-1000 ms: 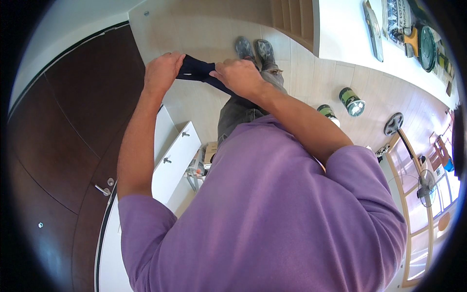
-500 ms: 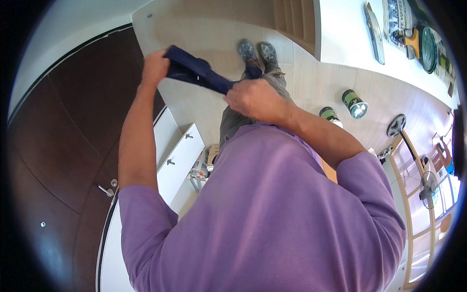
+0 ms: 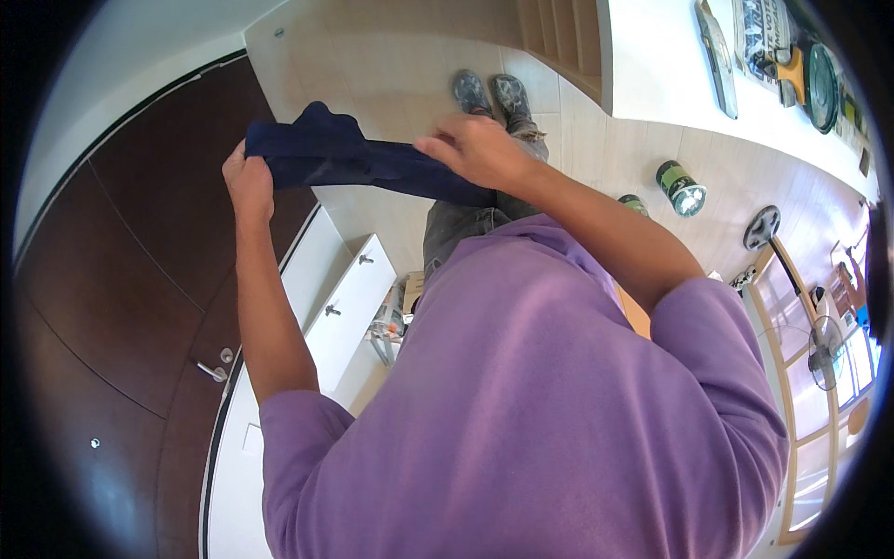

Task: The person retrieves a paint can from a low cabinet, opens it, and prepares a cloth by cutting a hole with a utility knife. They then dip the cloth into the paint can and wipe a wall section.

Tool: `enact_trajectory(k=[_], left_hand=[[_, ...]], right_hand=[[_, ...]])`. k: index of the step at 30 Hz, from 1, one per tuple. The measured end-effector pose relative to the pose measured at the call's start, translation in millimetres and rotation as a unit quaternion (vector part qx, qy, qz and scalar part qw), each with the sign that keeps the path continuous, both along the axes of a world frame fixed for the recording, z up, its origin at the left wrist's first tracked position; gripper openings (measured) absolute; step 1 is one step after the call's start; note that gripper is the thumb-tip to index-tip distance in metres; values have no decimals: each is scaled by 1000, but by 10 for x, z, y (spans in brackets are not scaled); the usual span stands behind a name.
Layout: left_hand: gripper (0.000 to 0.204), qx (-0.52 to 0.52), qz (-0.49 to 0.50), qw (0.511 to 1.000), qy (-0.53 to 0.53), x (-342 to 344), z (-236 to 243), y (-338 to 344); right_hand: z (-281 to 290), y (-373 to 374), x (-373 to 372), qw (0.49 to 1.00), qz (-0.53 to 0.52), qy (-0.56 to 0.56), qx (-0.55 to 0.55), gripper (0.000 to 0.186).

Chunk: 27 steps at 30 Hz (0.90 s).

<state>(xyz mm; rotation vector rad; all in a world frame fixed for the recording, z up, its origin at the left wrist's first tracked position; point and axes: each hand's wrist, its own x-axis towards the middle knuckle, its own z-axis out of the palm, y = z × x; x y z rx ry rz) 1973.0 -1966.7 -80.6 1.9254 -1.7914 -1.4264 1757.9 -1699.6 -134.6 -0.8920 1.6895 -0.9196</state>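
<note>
Though drawn out lengthwise, not yet smooth: see dark blue cloth (image 3: 321, 154) held up ahead of the body, with a lumpy fold along its upper edge and with its right end sloping down in front of grey trousers (image 3: 444, 228). Gripped at its left end by the left hand (image 3: 250, 186), with fingers closed over the edge. Overlapped near its other end by the right hand (image 3: 480, 154), with thumb parted and fingers loosely curled, about half open; cannot tell whether touching the fabric, and see nothing clearly pinched. Already opened into a long strip; not yet flattened along the fold, nor visibly secured at the right end. Farther out, see dusty shoes (image 3: 510, 98) on the pale floor (image 3: 372, 56), with green tins (image 3: 680, 186) to their right. Beyond those, find a white counter (image 3: 652, 56) bearing a round green lid (image 3: 819, 88). Off to the left, see a dark brown door (image 3: 102, 279) and, nearer, a white panel (image 3: 346, 307) with metal fittings.
</note>
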Motion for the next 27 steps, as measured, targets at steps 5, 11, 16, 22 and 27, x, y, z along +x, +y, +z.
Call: enact_trajectory(k=[5,11,16,22,27], left_hand=[[29,-23,-35,999,16,232,-51,81],[27,-24,-81,985,-149,300,-99,189],[26,-19,-216,948,-234,468,-256,398],[41,-4,-364,853,-374,250,-344,764],[35,-31,-384,923,10,-344,-741,1161]], right_hand=[[-305,-286,491,996,56,-24,-66,43],[-426,-242,647,998,5,-34,-60,31],[-375,-76,378,989,-78,-129,0,24],[-566,-65,271,943,-108,-305,73,27],[-428,-84,37,917,-56,-381,103,28]])
